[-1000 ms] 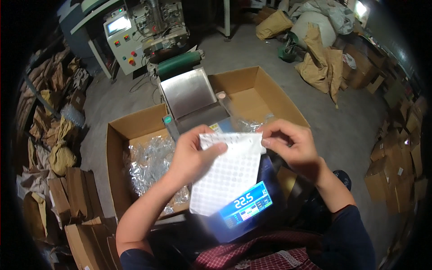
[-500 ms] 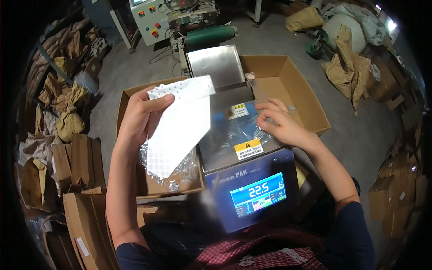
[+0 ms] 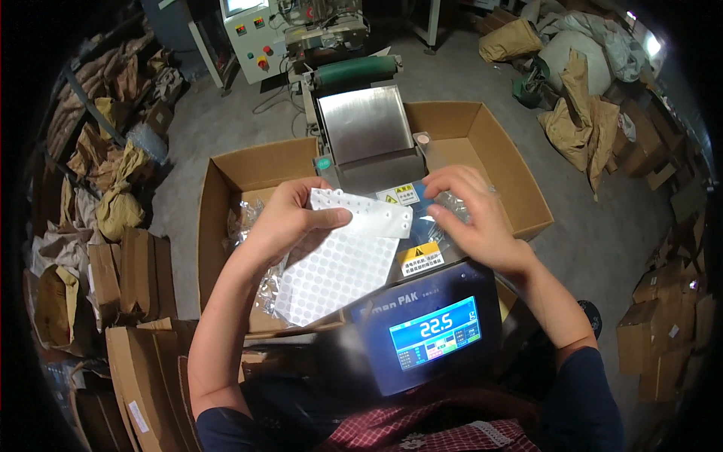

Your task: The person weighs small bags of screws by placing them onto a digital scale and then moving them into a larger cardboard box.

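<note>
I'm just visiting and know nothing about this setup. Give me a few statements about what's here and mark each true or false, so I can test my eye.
1. The person's left hand holds a white sheet covered in rows of round grey dots. True.
2. The person's right hand wears a black glove. False: it is bare.
3. Crumpled clear plastic lies in an open brown cardboard box. True.
4. The green cylindrical roller is nearer the person than the shiny rectangular metal plate. False: the roller is beyond the plate.
5. The rectangular blue screen is lit. True.
</note>
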Demonstrator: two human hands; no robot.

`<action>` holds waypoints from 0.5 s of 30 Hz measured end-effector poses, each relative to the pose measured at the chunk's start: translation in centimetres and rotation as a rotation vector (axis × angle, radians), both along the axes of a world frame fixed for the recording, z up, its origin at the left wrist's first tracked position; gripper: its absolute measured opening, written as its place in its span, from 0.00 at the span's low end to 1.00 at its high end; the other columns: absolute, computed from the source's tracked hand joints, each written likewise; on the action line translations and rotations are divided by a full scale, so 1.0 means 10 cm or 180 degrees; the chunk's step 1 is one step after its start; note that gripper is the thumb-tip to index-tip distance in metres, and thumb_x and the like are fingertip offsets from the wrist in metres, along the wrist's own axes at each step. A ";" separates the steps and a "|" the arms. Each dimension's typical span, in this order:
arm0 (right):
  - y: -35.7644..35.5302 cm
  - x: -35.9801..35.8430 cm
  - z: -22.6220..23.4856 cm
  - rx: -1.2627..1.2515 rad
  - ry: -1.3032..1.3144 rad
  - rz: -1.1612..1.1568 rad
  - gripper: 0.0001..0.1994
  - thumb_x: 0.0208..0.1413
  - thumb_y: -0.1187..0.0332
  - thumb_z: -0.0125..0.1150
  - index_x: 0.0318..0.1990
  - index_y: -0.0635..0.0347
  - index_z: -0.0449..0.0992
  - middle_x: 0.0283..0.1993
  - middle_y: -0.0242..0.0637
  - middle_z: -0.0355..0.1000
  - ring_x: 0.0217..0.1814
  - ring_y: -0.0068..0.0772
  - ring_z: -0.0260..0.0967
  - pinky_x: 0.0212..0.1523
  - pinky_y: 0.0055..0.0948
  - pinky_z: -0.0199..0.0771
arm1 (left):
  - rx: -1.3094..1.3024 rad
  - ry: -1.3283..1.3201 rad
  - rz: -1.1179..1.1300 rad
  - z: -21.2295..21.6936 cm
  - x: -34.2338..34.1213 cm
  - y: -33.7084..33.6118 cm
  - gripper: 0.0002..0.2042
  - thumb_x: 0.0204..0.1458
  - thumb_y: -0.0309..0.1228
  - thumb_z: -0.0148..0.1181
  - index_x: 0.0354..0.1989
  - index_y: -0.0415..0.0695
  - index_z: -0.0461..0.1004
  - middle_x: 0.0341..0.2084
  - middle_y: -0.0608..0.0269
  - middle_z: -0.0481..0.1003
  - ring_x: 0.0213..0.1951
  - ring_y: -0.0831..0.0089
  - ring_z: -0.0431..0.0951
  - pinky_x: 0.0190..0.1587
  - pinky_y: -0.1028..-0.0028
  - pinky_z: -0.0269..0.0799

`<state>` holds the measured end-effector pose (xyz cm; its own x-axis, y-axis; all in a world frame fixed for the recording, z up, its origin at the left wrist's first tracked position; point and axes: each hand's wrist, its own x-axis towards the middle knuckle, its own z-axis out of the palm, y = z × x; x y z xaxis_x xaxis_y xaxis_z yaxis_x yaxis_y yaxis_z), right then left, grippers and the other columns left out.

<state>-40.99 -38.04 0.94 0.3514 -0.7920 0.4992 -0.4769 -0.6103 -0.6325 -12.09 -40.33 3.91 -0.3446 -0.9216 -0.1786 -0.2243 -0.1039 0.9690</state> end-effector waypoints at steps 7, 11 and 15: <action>0.07 0.21 0.13 0.0251 0.0237 0.0261 0.10 0.54 0.72 0.59 0.42 0.63 0.72 0.44 0.45 0.71 0.50 0.48 0.66 0.51 0.39 0.66 | 0.0094 0.0035 -0.0064 -0.01 -0.07 0.07 0.09 0.50 0.27 0.70 0.34 0.41 0.74 0.24 0.67 0.77 0.24 0.86 0.73 0.24 0.83 0.65; 0.11 0.28 0.07 0.0034 0.0137 0.0218 0.12 0.54 0.71 0.60 0.44 0.63 0.71 0.43 0.46 0.71 0.49 0.47 0.67 0.51 0.39 0.66 | 0.0097 0.0542 -0.0144 -0.07 -0.11 0.09 0.10 0.51 0.27 0.68 0.37 0.36 0.75 0.28 0.61 0.79 0.29 0.81 0.76 0.30 0.80 0.70; 0.08 0.26 -0.04 0.1232 -0.0945 0.0345 0.15 0.55 0.72 0.62 0.48 0.64 0.68 0.42 0.37 0.71 0.45 0.30 0.69 0.47 0.30 0.69 | 0.0181 0.0536 0.0101 -0.14 -0.12 0.05 0.13 0.53 0.27 0.67 0.41 0.32 0.74 0.32 0.57 0.79 0.32 0.77 0.78 0.34 0.77 0.73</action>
